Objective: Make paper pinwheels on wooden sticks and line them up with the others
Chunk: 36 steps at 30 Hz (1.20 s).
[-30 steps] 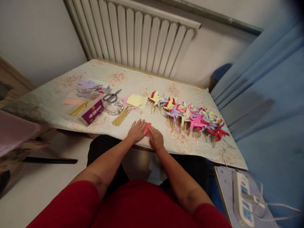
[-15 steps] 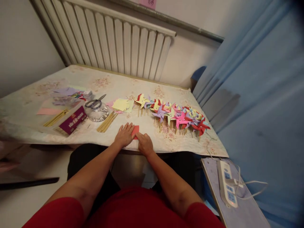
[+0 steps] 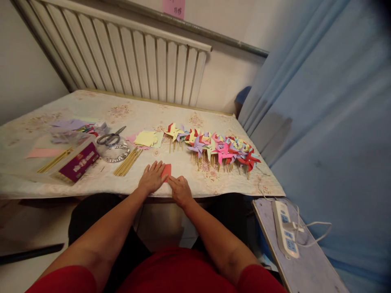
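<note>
A small piece of red paper (image 3: 166, 171) lies on the tablecloth near the front edge. My left hand (image 3: 152, 177) rests flat over its left part, fingers stretched out and hiding that side. At its lower right edge is my right hand (image 3: 181, 190), fingers curled in and the index finger reaching to the paper. To the left of my hands lies a bundle of thin wooden sticks (image 3: 127, 162). Behind them is a stack of pale yellow paper sheets (image 3: 146, 138). Several paper pinwheels on sticks (image 3: 224, 152) stand in a cluster to the right.
On the left are scissors (image 3: 110, 137), a clear round container of silvery bits (image 3: 117, 152), a purple-labelled box (image 3: 77, 165), and pink paper (image 3: 44, 152). A power strip (image 3: 285, 230) sits on a side stand at right, beside a blue curtain (image 3: 330, 134). A radiator (image 3: 131, 61) lines the wall.
The camera view has turned slightly, so the scene sits further left in the picture. Both hands stay at the red paper, with little visible change in their pose.
</note>
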Available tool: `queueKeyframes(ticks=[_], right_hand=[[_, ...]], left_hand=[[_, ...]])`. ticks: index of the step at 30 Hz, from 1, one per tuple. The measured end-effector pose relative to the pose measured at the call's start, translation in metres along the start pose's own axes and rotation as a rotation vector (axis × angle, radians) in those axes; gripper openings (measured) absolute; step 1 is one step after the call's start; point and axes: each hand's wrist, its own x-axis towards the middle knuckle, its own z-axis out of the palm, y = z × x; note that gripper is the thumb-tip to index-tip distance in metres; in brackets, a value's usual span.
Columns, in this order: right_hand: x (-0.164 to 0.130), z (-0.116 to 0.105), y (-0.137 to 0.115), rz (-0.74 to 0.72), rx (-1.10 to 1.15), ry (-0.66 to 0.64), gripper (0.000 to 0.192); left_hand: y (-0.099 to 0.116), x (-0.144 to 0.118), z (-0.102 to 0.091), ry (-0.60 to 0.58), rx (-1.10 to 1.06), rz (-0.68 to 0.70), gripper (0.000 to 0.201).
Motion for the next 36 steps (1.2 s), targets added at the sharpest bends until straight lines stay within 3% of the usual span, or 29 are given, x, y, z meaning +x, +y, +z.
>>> queueKeyframes(ticks=[28, 36], right_hand=[[-0.0072, -0.0099, -0.0059, 0.03, -0.015, -0.033, 0.035], [-0.0086, -0.0026, -0.0084, 0.076, -0.015, -0.027, 0.037]], left_hand=[[0.0017, -0.0007, -0.0011, -0.006, -0.006, 0.0, 0.065], [0.0005, 0.0004, 0.0007, -0.006, -0.017, -0.009, 0.064]])
